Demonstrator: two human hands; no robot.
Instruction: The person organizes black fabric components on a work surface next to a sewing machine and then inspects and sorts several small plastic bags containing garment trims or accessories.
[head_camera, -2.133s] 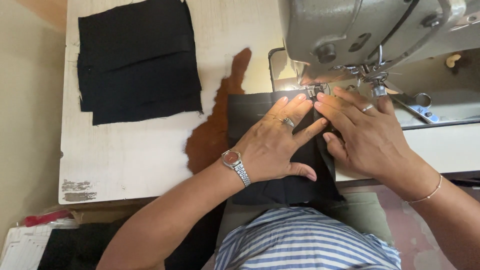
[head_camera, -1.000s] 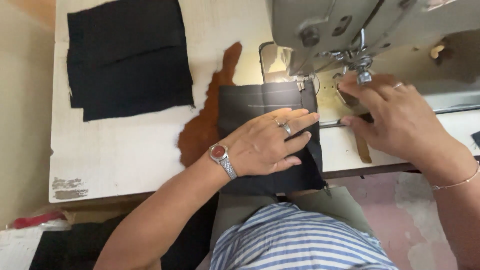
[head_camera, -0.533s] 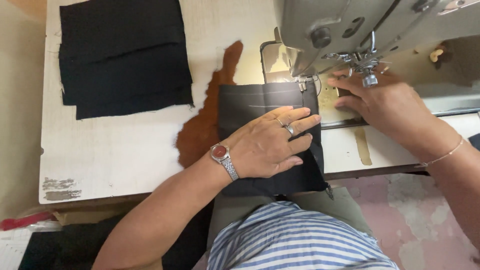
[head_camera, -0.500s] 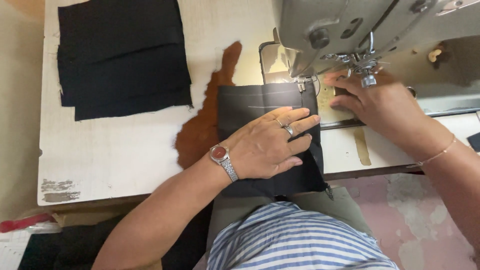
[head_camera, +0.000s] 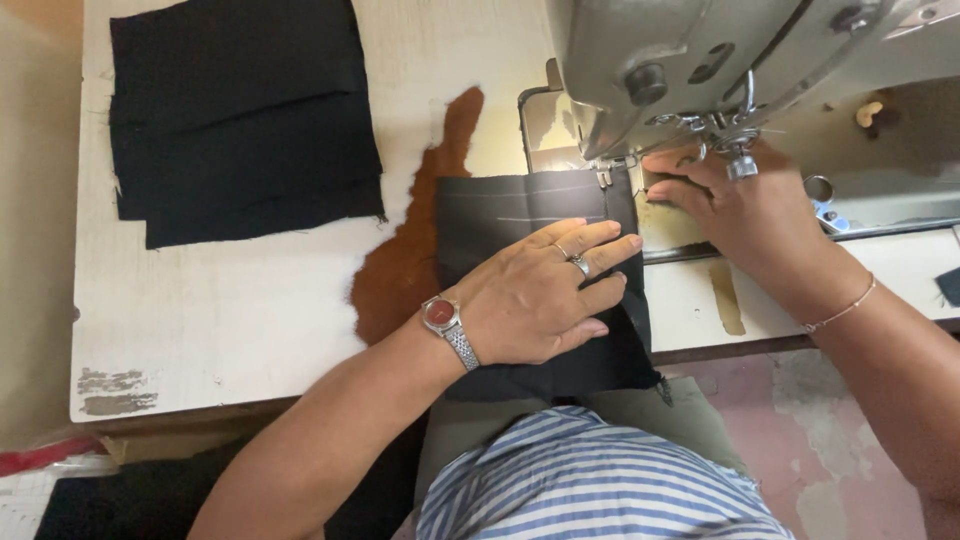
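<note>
**Black cloth held flat at the sewing machine**

The left hand (head_camera: 540, 295) lies open, palm down, fingers spread flat on a black cloth piece (head_camera: 530, 215) that sits on the table (head_camera: 230, 320) in front of the sewing machine (head_camera: 690, 60). The cloth's far edge reaches up to the presser foot (head_camera: 603, 176), and its near edge hangs off the table edge toward the person's lap. A watch (head_camera: 445, 322) sits on that wrist, and a ring shows on 1 finger.

The right hand (head_camera: 745, 205) is up under the machine head, just right of the foot, fingers curled in beside the needle area. Whether it pinches anything there I cannot tell; the machine's parts cover the fingertips. A thin bracelet (head_camera: 845, 310) circles that wrist.

The cloth looks light, soft and limp, likely to slide or wrinkle under a careless push. A flat palm pressing down on its middle, as the left hand does now, seems the sound way to steer it, with fingertips near the edge by the foot. Its long axis runs away from the person, from the lap toward the machine, and 2 faint pale lines cross it from left to right near the far end.

Well apart, at the table's far left, lies a stack of black pieces (head_camera: 245, 120). A brown worn patch (head_camera: 410, 270) in the tabletop lies just left of the cloth.
</note>
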